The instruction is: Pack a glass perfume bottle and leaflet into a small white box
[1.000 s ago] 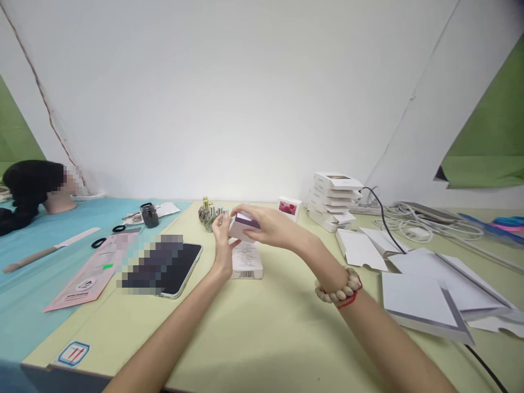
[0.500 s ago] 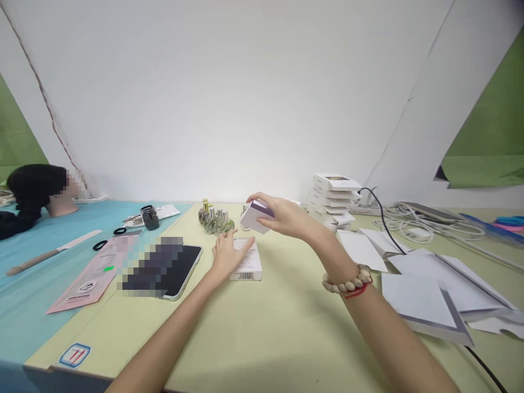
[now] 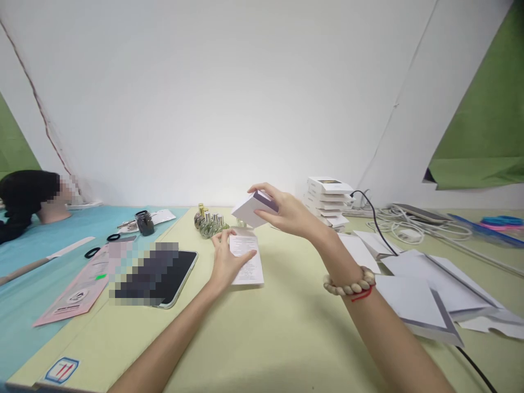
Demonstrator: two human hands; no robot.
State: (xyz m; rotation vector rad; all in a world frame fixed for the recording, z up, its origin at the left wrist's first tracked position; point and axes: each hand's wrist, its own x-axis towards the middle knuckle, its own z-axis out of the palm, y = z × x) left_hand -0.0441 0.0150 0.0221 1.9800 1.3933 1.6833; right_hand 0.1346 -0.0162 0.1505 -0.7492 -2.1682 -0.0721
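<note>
My right hand [image 3: 278, 210] is closed around a white box [image 3: 250, 212] with a dark purple side, holding it in the air above the table. Lower and to its left, my left hand [image 3: 229, 254] has its thumb and fingers at the edges of a flat white box [image 3: 246, 265] covered in small print. That printed face is tilted towards me. Just behind my left hand stand several small round glass bottles [image 3: 209, 224] with silver and gold caps. The two boxes almost meet in view; whether they touch I cannot tell.
A phone [image 3: 180, 278] and a pink packet [image 3: 77, 292] lie to the left, near a knife [image 3: 51, 256] and a dark jar [image 3: 144, 222]. Stacked white boxes [image 3: 327, 196] stand at the back right. White cartons [image 3: 413, 300] and cables [image 3: 417, 229] spread across the right.
My left hand has closed on the printed box and tipped it up, so its barcode end no longer shows. The right hand's box has turned slightly. The whole view has shifted a little.
</note>
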